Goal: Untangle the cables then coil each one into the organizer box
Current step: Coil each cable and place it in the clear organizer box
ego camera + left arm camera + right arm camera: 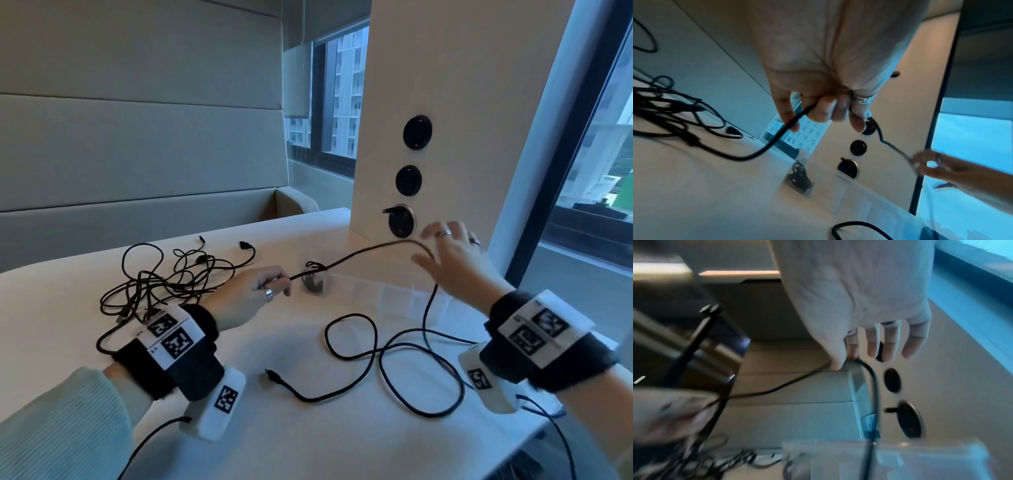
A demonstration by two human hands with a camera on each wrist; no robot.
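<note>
On the tabletop (342, 445) at left lies the tangled pile (161, 284). The left hand (250, 294) pinches one cable (359, 255), which arcs rightward to the right hand (452, 260), fingers spread, cable running between thumb and forefinger. Its long axis runs left to right above the clear box (394, 298). Best wind even loops and keep gentle tension.

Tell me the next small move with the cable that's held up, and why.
Probably wind a loop around the left hand, which grips the cable. The right hand carries it over open fingers, the rest lies loose on the table, and the organizer box already holds one coil.
</note>
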